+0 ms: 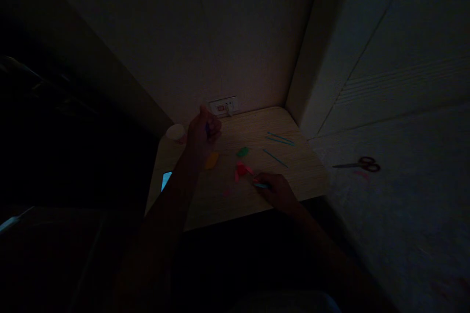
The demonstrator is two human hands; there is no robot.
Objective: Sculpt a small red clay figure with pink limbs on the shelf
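The scene is very dim. My left hand (204, 129) is raised above the back left of the small wooden table, its fingers curled around a small dark blue thing whose kind I cannot tell. My right hand (278, 191) is low over the front of the table, closed on a thin light blue stick (261, 185); a bit of red shows at its fingertips. Just left of those fingers lies a red and pink piece (242, 170) with several petal-like parts. A green piece (243, 152) lies behind it, and an orange piece (211, 160) lies beside my left wrist.
Three thin blue-green sticks (275, 158) are on the right of the tabletop (220, 210). A pale cup (175, 132) stands at the back left, near a lit phone (166, 180). Scissors (362, 164) lie on the pale surface to the right. A wall socket (223, 106) is behind.
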